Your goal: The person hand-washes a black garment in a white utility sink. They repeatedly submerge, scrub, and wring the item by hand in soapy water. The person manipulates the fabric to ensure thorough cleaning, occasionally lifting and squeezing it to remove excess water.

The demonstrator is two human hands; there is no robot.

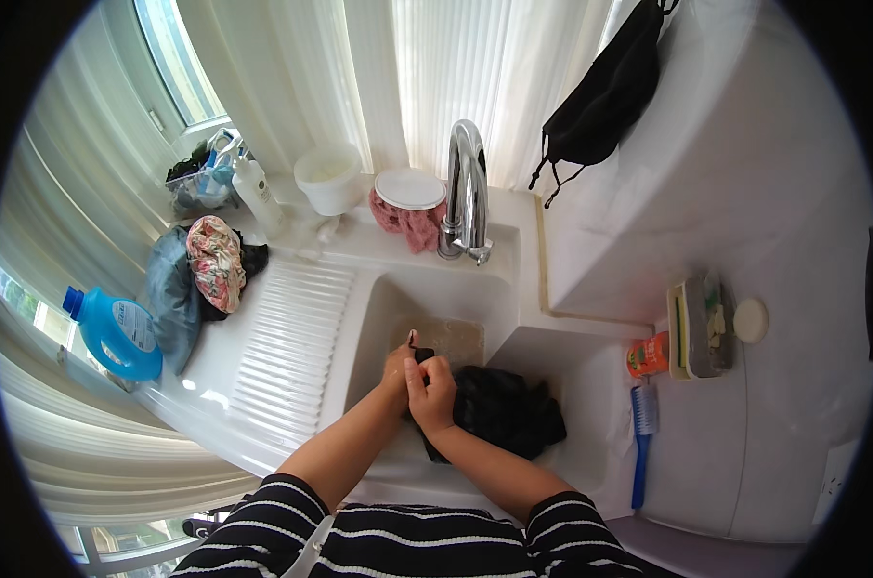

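Both hands are close together over a white laundry sink (364,323) with murky water in it. A wet black cloth (508,409) lies bunched in the basin, mostly to the right of my hands. My right hand (430,390) is closed in a fist around a part of that cloth. Just beside it, my left hand (398,369) is closed at the same dark fabric, its thumb pointing up; its other fingers are partly hidden. A ribbed washboard surface (292,337) slopes along the basin's left side.
A chrome faucet (467,193) rises behind the basin. At left stand a blue detergent jug (123,332), piled clothes (215,265) and a white pump bottle (256,197). A white tub (327,180) is farther back. To the right are a blue brush (642,443) and an orange container (648,355).
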